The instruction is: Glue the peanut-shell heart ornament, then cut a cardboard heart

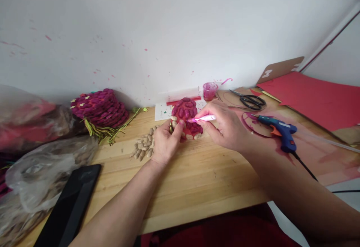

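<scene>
My left hand (165, 140) grips the lower left edge of a peanut-covered red craft piece (184, 108), thumb on its front. Many of its peanuts are coloured magenta; those along the lower and left edges are bare tan. In my right hand (221, 125) is a white-handled paintbrush (206, 118), pinched between thumb and fingers, its magenta tip touching the middle of the piece. Loose peanuts (143, 145) lie left of my left hand. Behind the piece stands a small clear cup (210, 90) with magenta paint in it.
A stack of finished magenta pieces (102, 108) with green cords stands at the left, beside plastic bags (50, 175) and a black flat object (70, 205). To the right are scissors (251, 101), a blue glue gun (281, 129) with its cable, and red sheets (320, 97).
</scene>
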A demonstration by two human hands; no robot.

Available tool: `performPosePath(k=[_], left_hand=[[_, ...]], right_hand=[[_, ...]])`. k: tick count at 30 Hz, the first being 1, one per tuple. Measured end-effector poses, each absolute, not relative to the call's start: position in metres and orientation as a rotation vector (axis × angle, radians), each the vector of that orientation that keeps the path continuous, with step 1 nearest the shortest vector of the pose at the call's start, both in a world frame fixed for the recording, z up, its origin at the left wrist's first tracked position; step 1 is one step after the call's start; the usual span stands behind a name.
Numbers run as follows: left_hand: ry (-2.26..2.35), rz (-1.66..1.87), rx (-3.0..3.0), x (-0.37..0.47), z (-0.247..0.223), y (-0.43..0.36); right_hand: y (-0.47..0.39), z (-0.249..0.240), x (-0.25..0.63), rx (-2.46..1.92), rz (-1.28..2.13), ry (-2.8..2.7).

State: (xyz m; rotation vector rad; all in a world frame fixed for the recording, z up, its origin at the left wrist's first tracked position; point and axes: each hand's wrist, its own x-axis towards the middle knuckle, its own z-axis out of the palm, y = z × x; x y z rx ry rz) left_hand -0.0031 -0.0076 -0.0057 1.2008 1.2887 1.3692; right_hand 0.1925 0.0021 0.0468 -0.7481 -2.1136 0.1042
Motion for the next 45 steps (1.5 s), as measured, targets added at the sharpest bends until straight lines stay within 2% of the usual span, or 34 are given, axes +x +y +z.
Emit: performPosePath(k=[3,45], left_hand=[[1.271,1.335,1.323,-0.005,-0.008,-0.005],[0.908,1.357,1.143,-0.008,-0.011,-0.003]], right_hand=[[0.002,0.049,0.194,-0.778,0.105,-2.072],[0.011,0.049,0.21,-0.819,0.405,-1.821]])
